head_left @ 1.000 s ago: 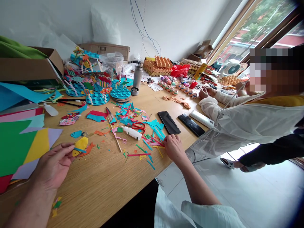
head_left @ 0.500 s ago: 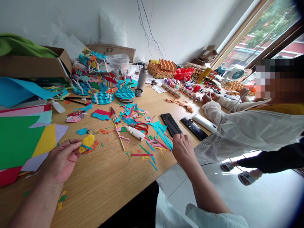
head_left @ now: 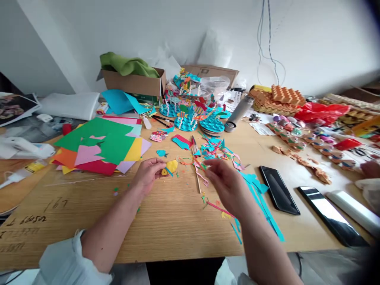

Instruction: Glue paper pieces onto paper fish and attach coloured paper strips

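Observation:
My left hand pinches a yellow paper fish with a blue strip across it, just above the table. Past the fingertips lies a small blue paper fish. My right hand hovers over paper scraps, its fingers bent in toward the thumb; whether a small piece sits between them I cannot make out. A thin wooden stick lies left of this hand, among pink and green bits. Blue paper strips lie to its right. The glue bottle and red scissors seen earlier are hidden behind the right hand.
Coloured paper sheets are piled at left. Blue egg-tray sea decorations and a steel flask stand behind. A black phone, another phone and a white bar-shaped device lie at right. A co-worker's hand shows at the right edge.
The view has swung left, bringing more of the table's left side in. My right hand has come from beside the phone to the scraps, nearer my left hand, which still holds the yellow fish.

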Action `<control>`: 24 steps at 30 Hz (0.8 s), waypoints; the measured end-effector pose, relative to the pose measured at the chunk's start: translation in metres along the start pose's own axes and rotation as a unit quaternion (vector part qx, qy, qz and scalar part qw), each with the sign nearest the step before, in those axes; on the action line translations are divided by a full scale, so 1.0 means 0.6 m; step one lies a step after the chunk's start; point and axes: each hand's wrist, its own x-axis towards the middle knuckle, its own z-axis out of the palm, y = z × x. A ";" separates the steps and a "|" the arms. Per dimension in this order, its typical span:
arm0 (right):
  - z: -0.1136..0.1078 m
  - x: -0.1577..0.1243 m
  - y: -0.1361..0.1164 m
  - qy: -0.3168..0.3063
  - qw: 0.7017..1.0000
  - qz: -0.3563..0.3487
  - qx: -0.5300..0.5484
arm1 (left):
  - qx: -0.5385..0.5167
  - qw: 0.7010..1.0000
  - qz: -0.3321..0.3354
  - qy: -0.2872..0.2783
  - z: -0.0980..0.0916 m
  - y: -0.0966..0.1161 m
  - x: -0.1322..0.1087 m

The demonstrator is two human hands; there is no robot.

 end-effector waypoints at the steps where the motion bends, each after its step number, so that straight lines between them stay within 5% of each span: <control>1: 0.025 0.020 -0.008 -0.031 0.999 -0.004 0.033 | -0.001 1.000 0.004 -0.003 -0.002 0.001 0.000; 4: 0.093 0.069 -0.019 -0.088 0.985 -0.001 0.151 | -0.005 1.000 0.011 -0.002 -0.007 0.005 0.003; 9: 0.155 0.092 -0.001 -0.083 0.965 0.042 0.245 | -0.006 1.000 0.016 0.020 -0.016 0.013 0.009; 19: 0.153 0.093 0.045 -0.041 0.954 0.114 0.273 | 0.012 1.000 0.018 0.014 -0.030 0.014 0.018; 24: 0.153 0.098 0.047 -0.006 0.920 0.149 0.362 | 0.019 1.000 0.010 -0.002 -0.030 0.011 0.019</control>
